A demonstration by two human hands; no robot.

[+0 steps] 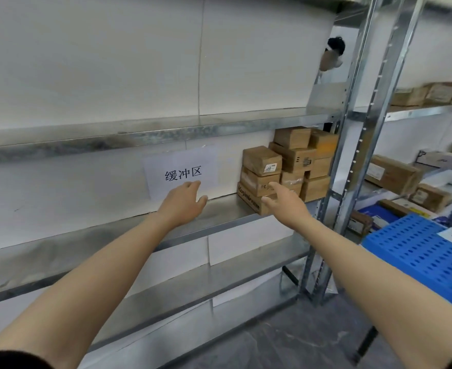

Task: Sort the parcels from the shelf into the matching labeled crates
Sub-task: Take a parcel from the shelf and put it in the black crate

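Where boxy cardboard parcels [262,159] crowd steel shelf [227,210], left hand [183,202], right hand [286,202], each grip slack, seemingly empty.

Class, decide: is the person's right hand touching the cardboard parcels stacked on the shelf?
Cannot tell. The head view shows the right hand overlapping the cardboard parcels, but not whether a gap lies between them.

A stack of brown cardboard parcels [294,166] fills the right end of a grey metal shelf [219,211], set against the back wall and the upright post, with the rear ones piled almost to the shelf above. At the front left, three sit one on another: the top parcel [261,160] bears a small white label, the bottom parcel [250,202] dark print along its side. A blue perforated crate [419,254] with a white label stands at lower right.
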